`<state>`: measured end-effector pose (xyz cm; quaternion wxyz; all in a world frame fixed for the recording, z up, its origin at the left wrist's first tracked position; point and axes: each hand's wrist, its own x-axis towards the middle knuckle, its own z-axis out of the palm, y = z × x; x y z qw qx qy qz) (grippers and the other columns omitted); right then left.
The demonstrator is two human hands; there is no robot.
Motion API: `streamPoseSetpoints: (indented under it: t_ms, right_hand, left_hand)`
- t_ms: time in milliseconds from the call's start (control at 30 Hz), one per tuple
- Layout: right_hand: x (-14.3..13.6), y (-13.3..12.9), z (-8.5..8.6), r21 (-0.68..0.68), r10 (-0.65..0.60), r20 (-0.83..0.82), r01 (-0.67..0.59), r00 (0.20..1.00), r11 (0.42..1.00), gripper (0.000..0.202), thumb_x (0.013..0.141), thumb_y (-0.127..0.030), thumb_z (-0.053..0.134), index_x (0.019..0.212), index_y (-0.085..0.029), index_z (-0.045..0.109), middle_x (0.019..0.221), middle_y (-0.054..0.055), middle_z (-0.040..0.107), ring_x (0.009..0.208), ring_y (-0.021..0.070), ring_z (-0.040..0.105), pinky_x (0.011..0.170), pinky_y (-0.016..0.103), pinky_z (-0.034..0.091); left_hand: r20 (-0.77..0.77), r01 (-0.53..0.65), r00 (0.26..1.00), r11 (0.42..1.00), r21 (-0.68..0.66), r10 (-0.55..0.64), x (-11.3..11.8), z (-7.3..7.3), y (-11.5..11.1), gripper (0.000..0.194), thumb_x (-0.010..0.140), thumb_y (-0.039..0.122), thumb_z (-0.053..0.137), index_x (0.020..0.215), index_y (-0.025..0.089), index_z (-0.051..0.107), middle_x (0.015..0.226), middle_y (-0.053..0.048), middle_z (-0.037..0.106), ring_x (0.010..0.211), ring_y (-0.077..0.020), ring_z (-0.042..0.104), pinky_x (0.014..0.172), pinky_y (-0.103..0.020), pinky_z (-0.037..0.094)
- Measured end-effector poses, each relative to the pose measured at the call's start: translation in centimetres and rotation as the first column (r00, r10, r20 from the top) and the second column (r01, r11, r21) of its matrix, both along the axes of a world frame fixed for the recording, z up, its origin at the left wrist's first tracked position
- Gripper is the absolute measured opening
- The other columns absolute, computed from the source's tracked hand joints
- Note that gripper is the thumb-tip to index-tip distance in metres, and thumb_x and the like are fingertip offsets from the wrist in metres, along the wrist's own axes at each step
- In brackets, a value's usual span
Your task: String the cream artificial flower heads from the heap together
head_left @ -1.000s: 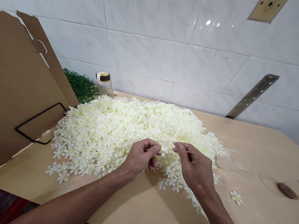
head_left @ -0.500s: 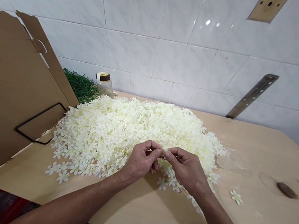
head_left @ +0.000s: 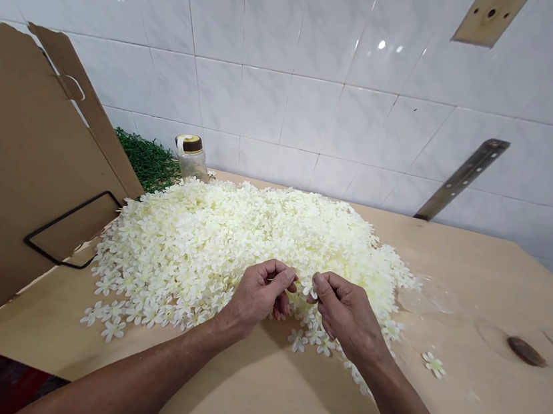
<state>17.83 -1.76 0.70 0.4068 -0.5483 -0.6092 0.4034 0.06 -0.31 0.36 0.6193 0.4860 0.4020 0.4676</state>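
A wide heap of white artificial flowers (head_left: 232,235) with pale yellow centres covers the middle of the wooden table. At its front edge, my right hand (head_left: 344,309) pinches a single small white flower (head_left: 310,291) between thumb and forefinger. My left hand (head_left: 263,293) is a short gap to the left, thumb pressed against the curled forefinger. Whatever its fingertips hold, if anything, is too small to make out. Several loose flowers lie on the table just below the hands.
A cardboard box (head_left: 24,169) stands at left, with a black wire frame (head_left: 62,228) against it. Behind are green plastic foliage (head_left: 146,157) and a capped bottle (head_left: 192,158). Rightward lie a lone flower (head_left: 433,364) and a brown oval object (head_left: 525,351); a metal bracket (head_left: 461,179) leans along the tiled wall.
My hands, whose fingertips met half a second ago, have parted slightly. The right hand has drawn a little to the right with the flower. The view has shifted slightly.
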Motion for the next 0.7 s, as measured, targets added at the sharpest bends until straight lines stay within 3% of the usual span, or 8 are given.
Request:
streamPoseSetpoints:
  t_ms: [100,333,567,700]
  right_hand:
    - [0.0,0.2,-0.2,-0.032,-0.019,-0.040,0.018,0.999,0.999,0.045,0.090,-0.060,0.059,0.072,-0.019,0.057,0.054,-0.005,0.049,0.036,0.0059,0.036,0.036,0.020,0.028]
    - [-0.1,0.2,0.4,-0.074,-0.004,-0.147,-0.007,0.989,0.997,0.039,0.084,-0.057,0.069,0.080,-0.018,0.067,0.046,-0.006,0.045,0.034,0.0087,0.039,0.036,0.022,0.032]
    - [-0.4,-0.1,1.4,-0.076,0.039,-0.086,-0.045,0.996,0.996,0.039,0.080,-0.056,0.073,0.076,-0.017,0.067,0.050,-0.005,0.050,0.039,0.0087,0.041,0.039,0.022,0.030]
    - [-0.2,-0.1,1.2,-0.075,0.067,0.000,-0.067,0.998,0.995,0.042,0.086,-0.059,0.065,0.072,-0.019,0.059,0.046,-0.006,0.044,0.038,0.0087,0.039,0.039,0.022,0.028]
  left_hand:
    - [-0.003,0.006,1.000,1.000,0.002,-0.006,0.0,0.0,0.0,0.037,0.085,0.051,0.066,0.080,0.015,0.061,0.064,-0.001,0.062,0.045,-0.0106,0.055,0.040,-0.021,0.042]
    - [0.018,0.000,1.000,1.000,-0.009,0.000,0.0,0.2,0.0,0.037,0.083,0.051,0.067,0.079,0.015,0.060,0.062,-0.001,0.062,0.043,-0.0108,0.055,0.040,-0.021,0.040]
    - [0.040,0.004,0.999,1.000,-0.008,-0.003,0.0,0.5,-0.1,0.036,0.083,0.050,0.067,0.079,0.015,0.060,0.056,0.001,0.059,0.042,-0.0107,0.053,0.040,-0.021,0.040]
    - [0.037,0.006,0.999,1.000,-0.014,-0.006,0.0,0.5,-0.1,0.037,0.083,0.051,0.068,0.079,0.015,0.060,0.058,0.001,0.059,0.043,-0.0105,0.054,0.040,-0.021,0.041]
